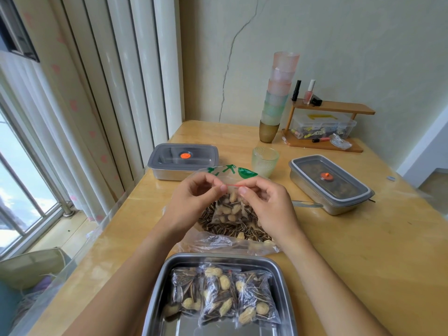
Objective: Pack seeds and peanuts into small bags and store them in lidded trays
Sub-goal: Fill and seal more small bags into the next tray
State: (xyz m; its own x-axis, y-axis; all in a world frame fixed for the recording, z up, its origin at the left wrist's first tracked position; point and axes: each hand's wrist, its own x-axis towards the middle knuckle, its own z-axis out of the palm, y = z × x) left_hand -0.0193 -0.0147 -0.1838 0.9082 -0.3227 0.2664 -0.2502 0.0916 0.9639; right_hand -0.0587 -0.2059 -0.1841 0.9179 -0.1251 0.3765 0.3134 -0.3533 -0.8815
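Both hands, left (194, 197) and right (264, 202), pinch the red seal of a small filled bag (230, 209), fingers curled. 3 packed bags (221, 297) lie in the open tray (160, 287).

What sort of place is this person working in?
Probably a home, not a shop: a wooden table beside a curtained window, a stack of plastic cups, nail polish on a small shelf. The left hand and right hand pinch a small bag.

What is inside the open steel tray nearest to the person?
Three small clear bags of sunflower seeds and peanuts lie side by side in the steel tray. Its bare bottom shows on the side nearer the person. What lies beneath the bags is covered.
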